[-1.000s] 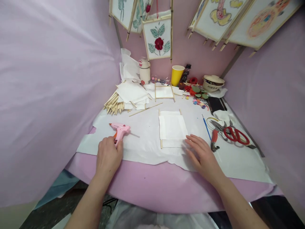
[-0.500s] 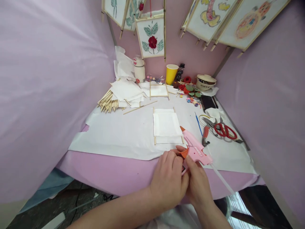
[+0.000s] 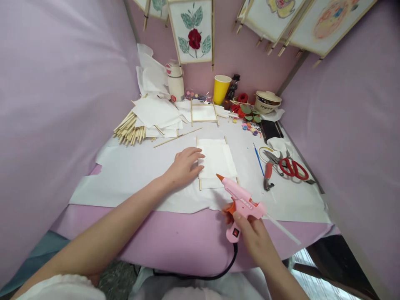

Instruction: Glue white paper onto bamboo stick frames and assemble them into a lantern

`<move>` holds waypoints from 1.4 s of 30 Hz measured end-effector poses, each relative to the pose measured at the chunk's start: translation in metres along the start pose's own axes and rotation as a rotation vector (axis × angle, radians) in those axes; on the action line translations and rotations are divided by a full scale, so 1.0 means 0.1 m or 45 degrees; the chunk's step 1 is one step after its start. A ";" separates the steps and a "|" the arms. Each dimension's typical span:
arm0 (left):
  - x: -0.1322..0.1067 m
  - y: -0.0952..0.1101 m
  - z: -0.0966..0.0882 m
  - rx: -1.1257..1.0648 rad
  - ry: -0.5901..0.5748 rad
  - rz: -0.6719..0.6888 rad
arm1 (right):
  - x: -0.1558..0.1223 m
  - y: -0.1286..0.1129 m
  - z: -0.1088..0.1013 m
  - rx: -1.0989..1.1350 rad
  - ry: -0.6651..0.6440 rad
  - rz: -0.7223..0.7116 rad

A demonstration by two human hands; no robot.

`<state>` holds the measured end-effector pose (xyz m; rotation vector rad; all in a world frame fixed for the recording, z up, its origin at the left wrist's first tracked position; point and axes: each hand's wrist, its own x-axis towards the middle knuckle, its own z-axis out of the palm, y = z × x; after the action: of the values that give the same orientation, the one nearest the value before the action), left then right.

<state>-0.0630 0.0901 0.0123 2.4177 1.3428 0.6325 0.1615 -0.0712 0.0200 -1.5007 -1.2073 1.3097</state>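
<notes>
My right hand (image 3: 254, 235) grips a pink hot glue gun (image 3: 242, 200) by its handle, with the orange nozzle pointing up-left toward a small white paper panel (image 3: 216, 160) that lies on thin wooden sticks. My left hand (image 3: 184, 166) rests flat with fingers stretched out, its fingertips on the left edge of that panel. A clear glue stick juts from the back of the gun, and its black cord hangs below the table edge.
Red scissors (image 3: 293, 168), pliers (image 3: 268, 171) and a blue brush (image 3: 258, 153) lie right of the panel. A pile of wooden sticks (image 3: 129, 130) and paper sheets sit at the back left. A yellow cup (image 3: 220, 89), a white bottle (image 3: 175, 81) and a bowl (image 3: 266, 102) stand at the rear. Framed panels hang overhead.
My left hand passed the glue gun over to my right hand, then moved out to the panel's left edge. My right hand now holds the gun alone, nozzle aimed at the panel.
</notes>
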 end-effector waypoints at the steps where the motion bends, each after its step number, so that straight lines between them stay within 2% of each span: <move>1: -0.01 -0.02 0.05 0.003 -0.006 0.012 | 0.00 -0.01 0.03 -0.025 0.008 0.018; 6: -0.08 -0.02 0.12 0.025 -0.016 0.044 | 0.04 -0.01 0.11 -0.211 0.016 0.089; 10: -0.08 -0.05 0.11 0.022 -0.039 0.035 | 0.09 0.00 0.14 -0.492 0.014 0.061; 14: -0.08 -0.07 0.13 0.003 -0.038 0.020 | 0.11 0.01 0.17 -0.611 0.019 0.040; 24: -0.08 -0.06 0.13 -0.026 -0.046 0.002 | 0.13 0.03 0.21 -0.743 0.011 -0.007; 33: -0.08 -0.07 0.13 -0.053 -0.042 -0.001 | 0.13 0.08 0.21 -0.736 0.018 -0.011; 39: -0.08 -0.07 0.13 -0.024 -0.034 0.003 | 0.17 0.11 0.17 -0.734 -0.068 -0.002; 42: -0.08 -0.06 0.13 -0.030 -0.029 0.004 | 0.16 0.07 0.19 -0.732 -0.027 0.013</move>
<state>-0.0647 0.0858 -0.0038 2.4015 1.3153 0.6170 0.1436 -0.0580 0.0068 -1.8876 -1.6858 1.0285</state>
